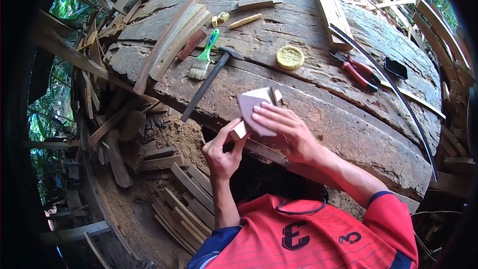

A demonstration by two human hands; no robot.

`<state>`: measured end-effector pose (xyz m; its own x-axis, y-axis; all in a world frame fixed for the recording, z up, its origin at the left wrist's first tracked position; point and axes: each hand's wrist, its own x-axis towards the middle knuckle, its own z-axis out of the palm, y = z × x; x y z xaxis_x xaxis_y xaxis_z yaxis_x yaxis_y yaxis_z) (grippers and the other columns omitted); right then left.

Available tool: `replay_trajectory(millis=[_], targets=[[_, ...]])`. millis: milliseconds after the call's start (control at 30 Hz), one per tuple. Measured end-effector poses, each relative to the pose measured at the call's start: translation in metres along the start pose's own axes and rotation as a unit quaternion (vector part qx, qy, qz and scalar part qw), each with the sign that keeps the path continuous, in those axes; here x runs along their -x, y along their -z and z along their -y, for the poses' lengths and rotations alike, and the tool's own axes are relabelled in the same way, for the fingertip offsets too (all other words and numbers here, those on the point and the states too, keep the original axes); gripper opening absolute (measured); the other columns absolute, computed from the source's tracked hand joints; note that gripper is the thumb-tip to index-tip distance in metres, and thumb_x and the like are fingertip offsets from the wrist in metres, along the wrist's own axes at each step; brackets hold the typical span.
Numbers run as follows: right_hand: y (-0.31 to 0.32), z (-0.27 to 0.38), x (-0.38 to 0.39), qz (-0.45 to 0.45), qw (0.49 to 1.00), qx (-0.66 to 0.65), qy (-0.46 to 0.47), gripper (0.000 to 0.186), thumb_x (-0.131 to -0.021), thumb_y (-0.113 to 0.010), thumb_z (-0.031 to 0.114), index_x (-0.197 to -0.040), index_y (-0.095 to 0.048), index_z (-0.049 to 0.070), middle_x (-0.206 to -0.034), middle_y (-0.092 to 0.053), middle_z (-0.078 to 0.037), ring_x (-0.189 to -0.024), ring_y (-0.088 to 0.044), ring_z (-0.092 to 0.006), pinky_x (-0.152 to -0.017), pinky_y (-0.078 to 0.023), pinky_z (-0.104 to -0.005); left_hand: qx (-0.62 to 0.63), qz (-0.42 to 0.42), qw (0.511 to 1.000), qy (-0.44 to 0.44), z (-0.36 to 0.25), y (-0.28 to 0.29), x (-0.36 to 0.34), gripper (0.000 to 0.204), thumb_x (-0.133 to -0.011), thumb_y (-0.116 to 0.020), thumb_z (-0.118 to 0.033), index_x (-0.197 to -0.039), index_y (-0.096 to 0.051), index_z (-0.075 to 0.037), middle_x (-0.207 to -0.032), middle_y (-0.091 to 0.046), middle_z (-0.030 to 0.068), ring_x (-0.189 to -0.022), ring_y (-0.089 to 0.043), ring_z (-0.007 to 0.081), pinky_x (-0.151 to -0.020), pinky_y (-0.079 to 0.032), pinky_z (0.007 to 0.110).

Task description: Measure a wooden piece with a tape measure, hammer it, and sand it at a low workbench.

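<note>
Wood block [240, 130] slants from near left to far right over the near edge of the plank bench [343, 124]; left hand [223, 157] pinches its near end, right hand [290, 132] flattens a mauve sheet [247, 105] across it, thumb hidden, grip unclear.

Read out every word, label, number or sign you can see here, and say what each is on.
Red shirt: two printed black characters, one larger; I won't copy them out.
Paintbrush: any marking on its green-and-blue handle is too small to read.
Greyish-purple sheet: none visible.
Elsewhere: nothing I can make out.
</note>
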<state>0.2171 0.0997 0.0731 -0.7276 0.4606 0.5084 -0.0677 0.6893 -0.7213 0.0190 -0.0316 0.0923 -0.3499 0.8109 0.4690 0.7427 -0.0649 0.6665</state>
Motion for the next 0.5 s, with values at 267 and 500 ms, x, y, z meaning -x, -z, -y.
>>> replay_trajectory(millis=[267,500], targets=[[-0.006,0.01,0.001,0.045,0.997,0.021,0.066,0.059,-0.092,-0.068,0.0,-0.149,-0.067,0.014,-0.158,-0.063,-0.007,-0.151,-0.054,-0.0297,-0.126,-0.039,-0.0491,0.065,0.025,0.997,-0.015,0.017,-0.045,0.022,0.035,-0.088,-0.088,-0.019,-0.117,-0.076,-0.003,-0.101,-0.081,0.0187,-0.094,-0.082,0.0362,-0.078,-0.065,0.043],[0.005,-0.002,-0.003,-0.037,0.998,0.044,0.008,0.065,-0.088,-0.068,-0.004,-0.151,-0.064,0.011,-0.155,-0.065,-0.009,-0.152,-0.053,-0.0332,-0.127,-0.038,-0.0524,-0.019,0.017,0.999,-0.029,0.016,-0.043,0.015,0.04,-0.092,-0.087,-0.021,-0.125,-0.077,0.0,-0.106,-0.081,0.0206,-0.088,-0.081,0.0374,-0.075,-0.063,0.043]])
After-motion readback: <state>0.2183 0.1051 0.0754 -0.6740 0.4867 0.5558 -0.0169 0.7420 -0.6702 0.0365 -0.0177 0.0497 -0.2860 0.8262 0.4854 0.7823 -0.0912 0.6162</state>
